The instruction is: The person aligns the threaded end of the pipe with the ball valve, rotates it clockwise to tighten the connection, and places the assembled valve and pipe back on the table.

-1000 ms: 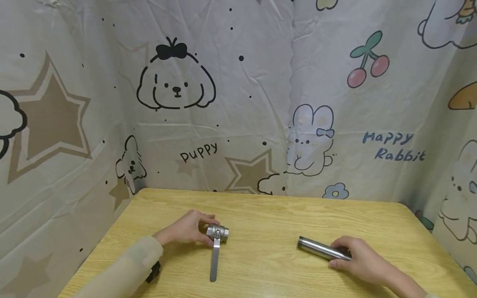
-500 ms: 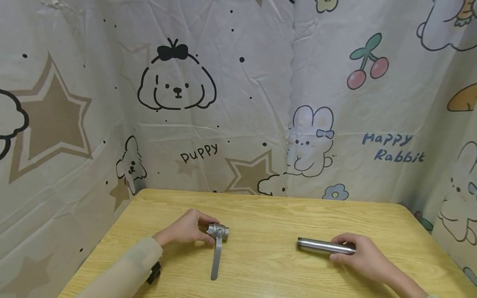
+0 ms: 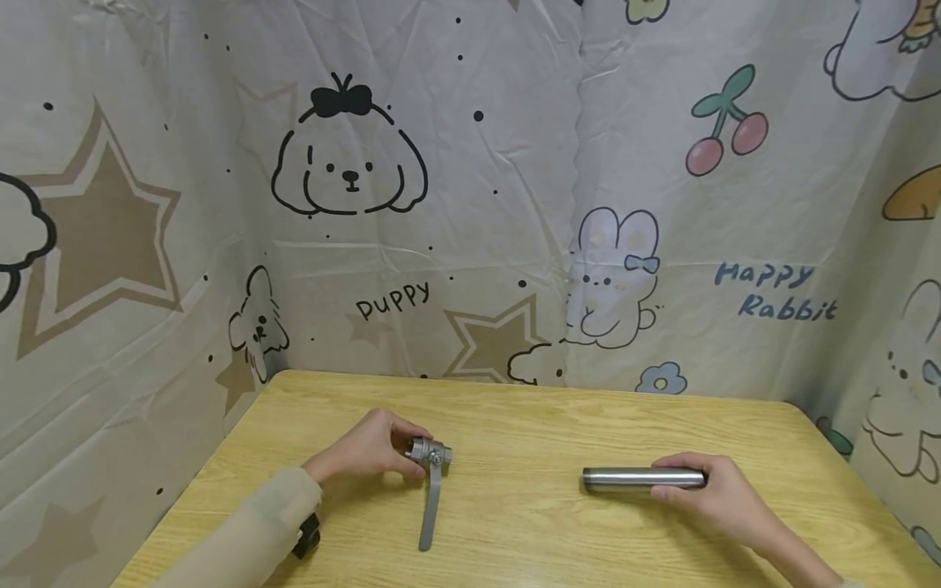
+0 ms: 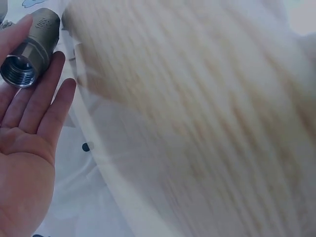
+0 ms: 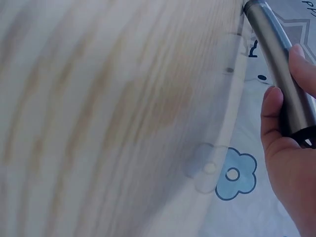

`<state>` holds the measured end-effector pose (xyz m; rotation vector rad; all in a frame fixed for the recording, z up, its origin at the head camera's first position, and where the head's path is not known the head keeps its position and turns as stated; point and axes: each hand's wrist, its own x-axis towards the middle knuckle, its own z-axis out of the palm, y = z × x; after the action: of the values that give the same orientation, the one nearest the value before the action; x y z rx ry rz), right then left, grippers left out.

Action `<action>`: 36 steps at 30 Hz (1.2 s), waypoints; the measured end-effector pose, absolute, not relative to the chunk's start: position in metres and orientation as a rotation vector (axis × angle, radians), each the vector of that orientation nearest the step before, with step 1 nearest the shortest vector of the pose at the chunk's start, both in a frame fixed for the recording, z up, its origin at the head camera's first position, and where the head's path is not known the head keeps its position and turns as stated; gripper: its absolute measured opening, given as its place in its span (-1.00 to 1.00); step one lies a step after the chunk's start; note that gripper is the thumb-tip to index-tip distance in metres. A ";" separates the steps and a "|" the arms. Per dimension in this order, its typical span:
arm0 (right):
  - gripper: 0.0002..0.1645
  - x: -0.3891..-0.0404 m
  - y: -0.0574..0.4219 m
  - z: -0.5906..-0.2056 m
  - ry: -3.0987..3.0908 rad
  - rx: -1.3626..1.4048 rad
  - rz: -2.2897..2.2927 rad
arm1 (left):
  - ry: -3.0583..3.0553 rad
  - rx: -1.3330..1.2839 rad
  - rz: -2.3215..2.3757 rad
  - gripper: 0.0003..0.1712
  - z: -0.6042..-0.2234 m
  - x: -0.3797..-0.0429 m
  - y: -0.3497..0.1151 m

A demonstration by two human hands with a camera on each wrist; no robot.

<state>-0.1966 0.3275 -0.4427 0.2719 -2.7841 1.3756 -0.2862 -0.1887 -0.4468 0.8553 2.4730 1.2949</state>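
Note:
My left hand (image 3: 375,445) pinches a metal ball valve (image 3: 432,454) by its left end, thumb on the near side. The valve's long grey lever handle (image 3: 430,510) points toward me. In the left wrist view the threaded opening of the valve body (image 4: 35,47) faces the camera, lying across the fingers. On the right, my right hand (image 3: 724,494) grips a straight steel pipe (image 3: 632,478) near its right end. The pipe lies level and points left toward the valve, a wide gap between them. Its darker far end (image 5: 254,6) shows in the right wrist view.
Both hands are over a yellow wood-grain table (image 3: 515,531). A small black object (image 3: 307,537) shows beside the left sleeve (image 3: 253,523), partly hidden by it. A printed cloth (image 3: 470,245) with cartoon animals hangs behind the table and at both sides.
The pipe has turned from a slant to level and shifted slightly left and up with my right hand. The valve has tilted slightly, its lever swinging a little to the right.

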 end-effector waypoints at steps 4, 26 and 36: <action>-0.54 -0.195 0.321 -0.443 -2.719 0.241 1.401 | 2.457 0.847 1.324 -0.46 -0.447 -0.285 -0.192; -0.56 -0.172 0.261 -0.414 -2.470 0.359 1.634 | 2.054 0.713 1.898 -0.41 -0.414 -0.236 -0.153; -0.56 -0.172 0.240 -0.399 -2.376 0.456 1.690 | 1.989 0.723 1.976 -0.42 -0.395 -0.218 -0.137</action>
<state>-0.1718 0.2401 -0.3993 0.4555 -2.3763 1.6900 -0.2175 -0.1372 -0.3949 0.7231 1.9889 1.9758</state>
